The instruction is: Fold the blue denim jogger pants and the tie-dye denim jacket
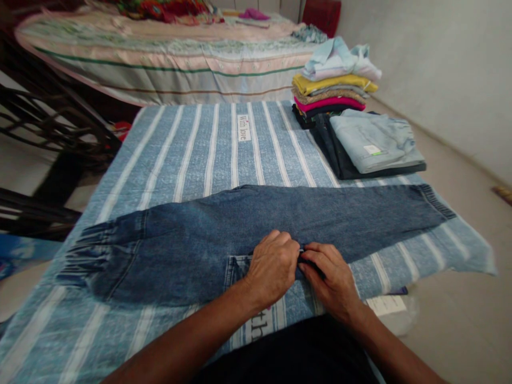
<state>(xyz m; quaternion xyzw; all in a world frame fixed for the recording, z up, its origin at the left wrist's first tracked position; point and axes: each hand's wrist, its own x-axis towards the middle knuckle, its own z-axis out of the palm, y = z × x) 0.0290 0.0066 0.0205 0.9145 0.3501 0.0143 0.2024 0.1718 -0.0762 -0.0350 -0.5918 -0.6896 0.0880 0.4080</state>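
A pair of dark blue jeans (200, 224) lies folded lengthwise across the table, its gathered elastic waist at the left and a ribbed cuff at the right. At the near edge of the leg, beside a patch pocket (236, 266), my left hand (274, 266) is closed on the denim with its knuckles up. Close against it, my right hand (332, 277) pinches the same edge between thumb and fingers. The bit of cloth between the fingertips is mostly hidden.
Striped blue cloth (192, 144) covers the table. At the far right stand folded light jeans (376, 138) on darker ones, and behind them a stack of folded clothes (332, 88). A bed (172, 74) lies beyond; a dark metal frame (52, 122) is at the left.
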